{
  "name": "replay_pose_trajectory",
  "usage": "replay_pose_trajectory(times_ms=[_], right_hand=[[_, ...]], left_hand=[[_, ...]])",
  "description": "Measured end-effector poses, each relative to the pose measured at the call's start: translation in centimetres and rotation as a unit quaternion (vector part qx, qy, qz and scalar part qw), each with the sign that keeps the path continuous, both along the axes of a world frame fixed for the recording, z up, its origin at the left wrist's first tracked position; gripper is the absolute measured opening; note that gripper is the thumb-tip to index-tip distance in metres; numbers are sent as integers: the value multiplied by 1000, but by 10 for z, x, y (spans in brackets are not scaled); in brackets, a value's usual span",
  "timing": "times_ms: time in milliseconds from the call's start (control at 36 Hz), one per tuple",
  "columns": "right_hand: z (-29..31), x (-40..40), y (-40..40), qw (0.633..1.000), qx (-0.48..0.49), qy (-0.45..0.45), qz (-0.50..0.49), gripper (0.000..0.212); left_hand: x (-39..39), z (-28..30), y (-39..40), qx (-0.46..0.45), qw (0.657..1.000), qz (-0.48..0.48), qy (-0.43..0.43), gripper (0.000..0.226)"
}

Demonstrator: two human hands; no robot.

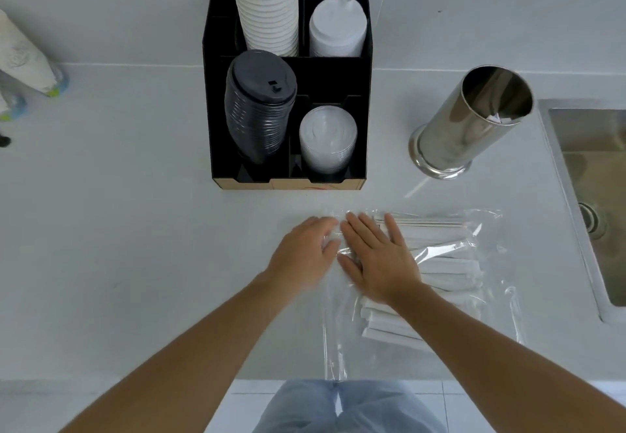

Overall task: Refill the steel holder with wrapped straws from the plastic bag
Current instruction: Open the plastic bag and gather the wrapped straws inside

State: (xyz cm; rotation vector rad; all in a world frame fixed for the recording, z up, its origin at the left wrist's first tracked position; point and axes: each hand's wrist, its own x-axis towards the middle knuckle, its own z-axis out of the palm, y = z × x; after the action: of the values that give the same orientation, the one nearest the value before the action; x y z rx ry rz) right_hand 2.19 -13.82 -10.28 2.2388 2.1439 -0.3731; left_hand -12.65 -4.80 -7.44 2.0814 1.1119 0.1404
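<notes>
Both hands down on the near-left end of the clear plastic bag (pixel 440 263), flat on the white tabletop (pixel 135 229): right hand (pixel 379 256) spread wide, palm pressed on the film over the ends of the white paper-wrapped straws (pixel 447 266), gripping nothing; left hand (pixel 305 249) just beside it, blurred, fingers curled at the film's edge, pinch or mere touch impossible to tell. Probably pinning the bundle with one palm while feeling for the bag's mouth with the other, since the slippery film would otherwise slide. Straws lying side by side, all inside the bag, none drawn out yet. Loose film hanging over the near tabletop edge, above light blue jeans (pixel 338 409). Farther back and to the right, well apart from the bag, tall polished steel cylindrical holder (pixel 471 121) standing on its flared foot, mouth open, nearly empty save a few white paper scraps or straw tips low inside; set within easy reach of the right hand, likely for quick transfer. Stainless sink (pixel 589 168) at the far right edge. Behind the hands, black compartmented organiser (pixel 216 111) against the wall, carrying stacked white paper cups (pixel 267 9), white lids (pixel 338 29), black lids (pixel 257 107) and clear lids (pixel 327 141), kept clear of the working space.
</notes>
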Motion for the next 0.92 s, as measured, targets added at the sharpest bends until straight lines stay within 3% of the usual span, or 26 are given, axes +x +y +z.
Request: replay_pose_trajectory(times_ms=[111, 194, 306, 389, 694, 917], right_hand=[[1, -1, 0, 1000, 17, 0, -4, 58], [6, -6, 0, 1000, 17, -9, -12, 56], [12, -19, -9, 998, -52, -7, -30, 63], [12, -28, -20, 996, -74, -4, -42, 69], [-4, -30, -31, 999, -24, 0, -48, 63], [-6, -30, -31, 999, -28, -13, -45, 66]], left_hand=[[27, -2, 30, -30, 998, 39, 41, 44], [36, -6, 43, -22, 996, 28, 81, 36], [38, -5, 50, -13, 998, -1, 58, 15], [36, -4, 52, -21, 998, -7, 59, 12], [30, -10, 65, -18, 998, -12, 52, 4], [26, -11, 67, 29, 995, -95, 21, 4]])
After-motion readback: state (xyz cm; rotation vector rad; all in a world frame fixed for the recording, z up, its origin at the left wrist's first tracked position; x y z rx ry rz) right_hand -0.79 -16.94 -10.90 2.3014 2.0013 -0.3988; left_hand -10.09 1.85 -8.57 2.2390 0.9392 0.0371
